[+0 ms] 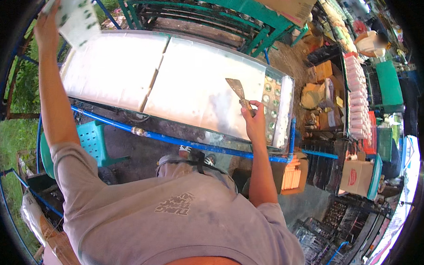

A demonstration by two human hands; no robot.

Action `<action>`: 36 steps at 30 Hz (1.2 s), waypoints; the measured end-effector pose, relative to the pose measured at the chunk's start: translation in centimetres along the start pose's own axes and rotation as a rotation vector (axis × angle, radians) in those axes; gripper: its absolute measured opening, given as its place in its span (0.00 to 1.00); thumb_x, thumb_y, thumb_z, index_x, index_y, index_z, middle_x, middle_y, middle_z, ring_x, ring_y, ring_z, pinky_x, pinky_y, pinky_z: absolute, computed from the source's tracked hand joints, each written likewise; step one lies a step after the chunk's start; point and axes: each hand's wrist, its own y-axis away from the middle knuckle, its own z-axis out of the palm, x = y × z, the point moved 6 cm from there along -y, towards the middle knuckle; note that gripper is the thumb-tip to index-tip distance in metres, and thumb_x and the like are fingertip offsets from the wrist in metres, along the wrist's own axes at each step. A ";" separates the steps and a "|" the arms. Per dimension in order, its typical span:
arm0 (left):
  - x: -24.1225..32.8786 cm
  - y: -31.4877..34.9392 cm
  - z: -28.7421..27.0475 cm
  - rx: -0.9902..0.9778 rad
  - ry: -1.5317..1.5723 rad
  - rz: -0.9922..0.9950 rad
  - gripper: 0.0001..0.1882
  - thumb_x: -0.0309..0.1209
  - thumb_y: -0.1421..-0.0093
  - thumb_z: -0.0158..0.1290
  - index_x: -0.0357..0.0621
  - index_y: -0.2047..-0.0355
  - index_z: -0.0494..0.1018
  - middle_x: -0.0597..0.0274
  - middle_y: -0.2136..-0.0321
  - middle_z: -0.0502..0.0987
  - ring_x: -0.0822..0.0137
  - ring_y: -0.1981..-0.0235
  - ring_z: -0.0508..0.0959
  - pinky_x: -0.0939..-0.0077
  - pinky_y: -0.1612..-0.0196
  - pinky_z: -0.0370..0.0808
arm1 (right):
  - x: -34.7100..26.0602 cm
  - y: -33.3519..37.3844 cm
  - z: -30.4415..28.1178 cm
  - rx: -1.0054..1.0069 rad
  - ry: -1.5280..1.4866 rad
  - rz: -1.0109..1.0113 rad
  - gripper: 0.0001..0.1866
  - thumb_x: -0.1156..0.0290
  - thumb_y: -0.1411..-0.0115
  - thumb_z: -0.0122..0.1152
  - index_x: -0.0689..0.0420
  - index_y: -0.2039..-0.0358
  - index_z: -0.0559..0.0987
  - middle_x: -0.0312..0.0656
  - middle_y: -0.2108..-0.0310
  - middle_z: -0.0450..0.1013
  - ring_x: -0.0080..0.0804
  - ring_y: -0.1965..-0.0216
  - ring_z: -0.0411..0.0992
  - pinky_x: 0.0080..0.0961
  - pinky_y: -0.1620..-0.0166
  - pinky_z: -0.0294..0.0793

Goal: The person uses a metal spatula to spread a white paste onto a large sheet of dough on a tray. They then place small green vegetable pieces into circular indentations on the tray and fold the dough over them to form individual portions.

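Note:
My left hand (47, 29), raised at the upper left, grips the edge of a white sheet (77, 24) marked with dark greenish spots. The sheet is tilted over the far left end of a long, shallow clear-sided tray (289, 94). In my right hand (255, 124) is a putty knife (236, 88), held by its handle, its flat blade pointing up and left over the tray. Bright white slabs (205, 81) fill most of the tray, split by a narrow gap. At the right end, round openings (269, 95) show beside a white strip (282, 113).
Blue pipe (175, 137) runs along the tray's near side. A green rack (208, 11) stands behind it. A teal plastic chair (94, 141) is below left. To the right are a box of orange candle-like sticks (293, 174), a cardboard box (356, 178) and stacked pale candle-like rods (356, 97).

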 end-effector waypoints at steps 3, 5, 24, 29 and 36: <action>3.1 10.0 1.4 -0.073 0.296 -0.120 0.24 0.38 0.35 0.60 0.44 0.41 0.73 0.53 0.48 0.79 0.57 0.47 0.78 0.61 0.45 0.73 | -1.0 0.7 -1.4 0.047 0.015 -0.022 0.24 0.66 0.38 0.67 0.56 0.45 0.70 0.42 0.66 0.75 0.29 0.66 0.71 0.30 0.61 0.71; 8.1 20.4 6.0 -0.282 0.159 0.024 0.27 0.33 0.38 0.62 0.45 0.39 0.72 0.52 0.43 0.75 0.53 0.42 0.74 0.59 0.38 0.69 | -0.1 1.7 -2.9 0.077 0.039 -0.052 0.24 0.68 0.39 0.67 0.56 0.44 0.70 0.43 0.64 0.75 0.29 0.65 0.71 0.30 0.61 0.71; 52.2 47.8 8.1 -1.116 0.776 0.561 0.31 0.40 0.40 0.61 0.44 0.38 0.69 0.47 0.31 0.62 0.48 0.28 0.58 0.54 0.28 0.56 | 5.4 2.3 -16.8 -0.297 0.909 -0.155 0.18 0.56 0.41 0.63 0.54 0.55 0.76 0.48 0.58 0.78 0.50 0.53 0.77 0.46 0.51 0.76; 51.8 48.1 7.3 -1.146 0.653 0.580 0.30 0.39 0.40 0.61 0.44 0.39 0.70 0.52 0.29 0.60 0.52 0.27 0.56 0.55 0.27 0.55 | 6.4 1.6 -18.4 -0.374 0.912 -0.292 0.21 0.52 0.39 0.64 0.53 0.55 0.74 0.46 0.60 0.78 0.50 0.57 0.78 0.47 0.56 0.77; 52.1 47.7 7.1 -1.093 0.658 0.529 0.25 0.36 0.40 0.60 0.44 0.43 0.74 0.56 0.31 0.64 0.53 0.29 0.61 0.55 0.28 0.59 | 7.9 0.9 -17.3 -0.467 0.915 -0.465 0.24 0.48 0.37 0.62 0.54 0.54 0.72 0.49 0.64 0.78 0.52 0.63 0.79 0.47 0.63 0.77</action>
